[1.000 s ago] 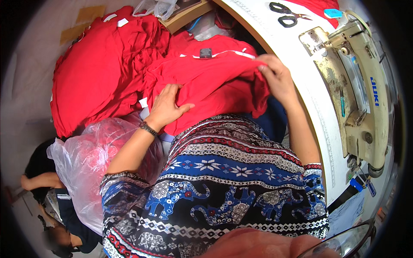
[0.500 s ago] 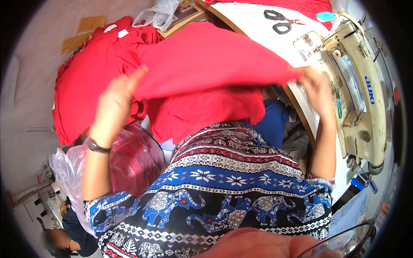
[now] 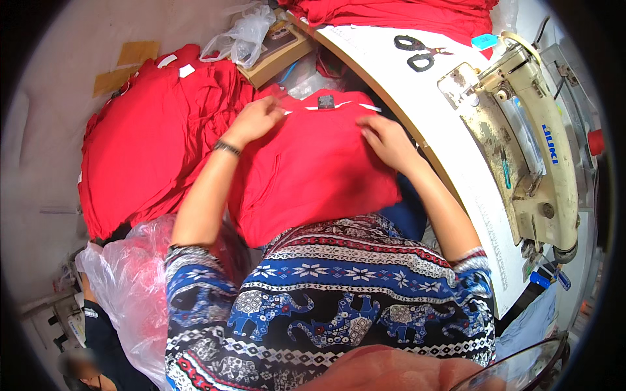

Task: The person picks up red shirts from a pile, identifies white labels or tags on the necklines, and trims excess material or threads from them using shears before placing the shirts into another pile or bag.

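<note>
A red shirt (image 3: 306,150) lies spread over my lap, with a dark neck label (image 3: 326,101) and white strips along its upper edge. My left hand (image 3: 259,119) is at the shirt's upper left corner, its fingers loosely bent and slightly blurred, with no cloth visibly gripped. Over the upper right part of the shirt is my right hand (image 3: 389,140), thumb and forefinger apart near the end of a white strip. Whether its fingertips press on the cloth I cannot tell.
To the left are a heap of red garments (image 3: 143,150) and a clear plastic bag (image 3: 130,274). A cardboard box (image 3: 280,55) stands beyond the shirt. On the right, a white table (image 3: 391,62) carries black-handled scissors (image 3: 417,53) and a sewing machine (image 3: 548,150). A person (image 3: 107,345) sits lower left.
The red cloth, held up and stretched between both hands before, now lies flat on my lap with its neck label showing. Both hands have moved inward, closer together.
</note>
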`<control>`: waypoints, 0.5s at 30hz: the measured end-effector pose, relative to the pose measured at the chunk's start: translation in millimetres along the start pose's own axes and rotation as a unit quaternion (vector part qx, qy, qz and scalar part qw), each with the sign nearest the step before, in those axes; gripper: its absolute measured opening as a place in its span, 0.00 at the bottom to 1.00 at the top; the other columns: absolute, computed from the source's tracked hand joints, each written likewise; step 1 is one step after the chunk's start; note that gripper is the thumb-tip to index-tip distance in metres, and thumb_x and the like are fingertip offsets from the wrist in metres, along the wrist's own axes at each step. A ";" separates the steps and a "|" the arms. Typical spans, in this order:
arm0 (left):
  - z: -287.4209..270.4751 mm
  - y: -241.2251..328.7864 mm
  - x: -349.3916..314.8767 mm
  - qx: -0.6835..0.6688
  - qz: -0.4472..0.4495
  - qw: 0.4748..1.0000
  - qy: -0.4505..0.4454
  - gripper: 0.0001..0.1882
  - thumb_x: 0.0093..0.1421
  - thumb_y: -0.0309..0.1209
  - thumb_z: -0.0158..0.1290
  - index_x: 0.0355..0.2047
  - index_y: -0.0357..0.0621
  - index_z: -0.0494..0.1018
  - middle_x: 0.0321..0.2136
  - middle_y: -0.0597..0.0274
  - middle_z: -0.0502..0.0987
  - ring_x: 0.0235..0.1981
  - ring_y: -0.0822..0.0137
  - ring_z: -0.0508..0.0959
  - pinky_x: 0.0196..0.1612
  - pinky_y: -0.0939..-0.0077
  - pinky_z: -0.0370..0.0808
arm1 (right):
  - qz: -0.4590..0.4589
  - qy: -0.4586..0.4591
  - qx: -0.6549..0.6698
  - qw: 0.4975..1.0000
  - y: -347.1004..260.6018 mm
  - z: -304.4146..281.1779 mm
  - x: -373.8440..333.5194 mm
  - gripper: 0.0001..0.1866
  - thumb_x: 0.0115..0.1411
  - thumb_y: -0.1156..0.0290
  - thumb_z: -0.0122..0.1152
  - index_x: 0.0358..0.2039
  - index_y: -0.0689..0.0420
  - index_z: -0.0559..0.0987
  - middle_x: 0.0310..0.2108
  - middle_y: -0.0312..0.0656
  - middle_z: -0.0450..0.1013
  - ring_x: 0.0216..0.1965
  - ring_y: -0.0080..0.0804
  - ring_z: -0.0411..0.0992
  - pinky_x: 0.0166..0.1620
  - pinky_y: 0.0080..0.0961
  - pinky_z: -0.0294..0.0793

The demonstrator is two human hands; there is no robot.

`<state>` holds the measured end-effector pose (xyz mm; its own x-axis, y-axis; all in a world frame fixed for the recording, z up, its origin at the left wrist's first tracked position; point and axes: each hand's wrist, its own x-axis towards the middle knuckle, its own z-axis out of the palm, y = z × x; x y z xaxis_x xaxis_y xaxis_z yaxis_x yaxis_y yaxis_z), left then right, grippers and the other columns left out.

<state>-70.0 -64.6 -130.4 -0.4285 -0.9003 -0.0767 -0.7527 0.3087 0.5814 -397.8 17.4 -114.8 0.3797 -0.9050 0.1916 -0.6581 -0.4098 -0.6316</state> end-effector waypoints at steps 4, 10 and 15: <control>51.0 -22.2 40.4 -0.155 0.002 0.986 -0.056 0.11 0.52 0.29 0.56 0.35 0.36 0.73 0.30 0.60 0.77 0.29 0.63 0.76 0.36 0.73 0.72 | -0.019 0.150 -0.078 0.986 43.8 54.8 52.8 0.12 0.56 0.75 0.52 0.41 0.60 0.77 0.45 0.54 0.72 0.46 0.52 0.71 0.50 0.41 0.70; 8.6 77.0 -38.5 0.013 0.154 0.987 0.038 0.11 0.47 0.27 0.57 0.24 0.40 0.63 0.22 0.52 0.70 0.25 0.49 0.73 0.28 0.60 0.69 | 0.008 0.072 -0.023 0.997 15.1 25.1 -13.4 0.08 0.52 0.78 0.58 0.34 0.57 0.79 0.42 0.48 0.69 0.39 0.46 0.72 0.41 0.36 0.73; 42.6 93.0 -92.4 -0.118 0.263 0.948 -0.138 0.11 0.52 0.25 0.57 0.36 0.38 0.70 0.33 0.53 0.74 0.38 0.51 0.76 0.42 0.61 0.73 | 0.094 0.097 0.098 0.986 12.8 46.3 -82.9 0.05 0.53 0.77 0.62 0.32 0.62 0.79 0.44 0.47 0.68 0.37 0.33 0.73 0.38 0.25 0.73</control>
<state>-121.7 60.4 -103.8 -0.8521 -0.5165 0.0841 -0.2804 0.5862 0.7601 -407.5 92.5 -173.5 0.1181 -0.9755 0.1859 -0.5592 -0.2200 -0.7993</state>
